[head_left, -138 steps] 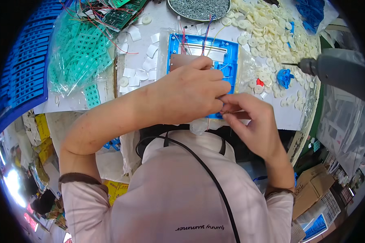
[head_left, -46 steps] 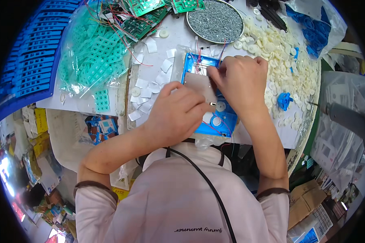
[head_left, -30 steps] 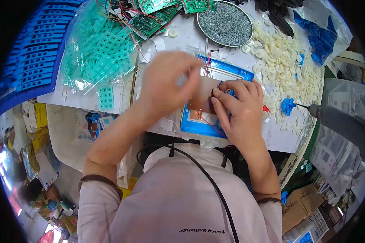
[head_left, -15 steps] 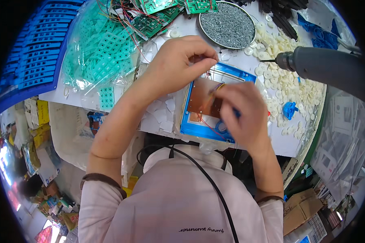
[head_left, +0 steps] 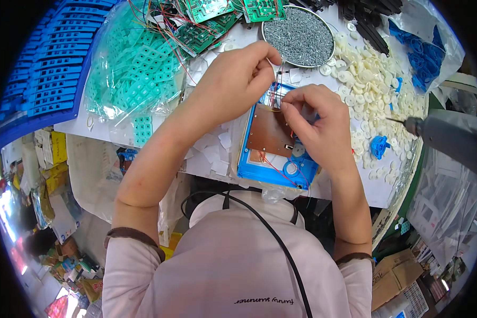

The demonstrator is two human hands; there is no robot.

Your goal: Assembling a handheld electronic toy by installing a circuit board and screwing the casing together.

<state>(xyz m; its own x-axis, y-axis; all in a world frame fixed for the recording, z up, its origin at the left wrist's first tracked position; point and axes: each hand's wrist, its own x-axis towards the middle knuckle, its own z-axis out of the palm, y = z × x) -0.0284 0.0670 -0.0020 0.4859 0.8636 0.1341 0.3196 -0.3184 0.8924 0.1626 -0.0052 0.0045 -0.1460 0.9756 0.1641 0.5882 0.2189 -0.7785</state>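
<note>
A blue plastic housing (head_left: 248, 169) lies on the table before me with a brown circuit board (head_left: 267, 132) set inside. Thin red and dark wires (head_left: 275, 94) rise from the far part of the housing. My left hand (head_left: 241, 74) is above its far left corner, closed in a pinch on the wires' upper ends. At the board's far edge, my right hand (head_left: 323, 122) pinches the wires lower down, with thumb and forefinger together. The fingertips partly hide the wires. A loose red wire (head_left: 273, 165) trails over the near part of the housing.
A round dish of screws (head_left: 298, 37) stands beyond the housing, beside green circuit boards (head_left: 206, 32). Teal keypads (head_left: 135, 74) fill a bag at left; blue plastic parts (head_left: 53, 69) are stacked farther left. Cream discs (head_left: 363, 79) spread at right, below a hanging electric screwdriver (head_left: 445, 132).
My right hand has moved from over the middle of the board to its far edge, pinching wires. My left hand has shifted slightly. The screwdriver has swung down and to the right.
</note>
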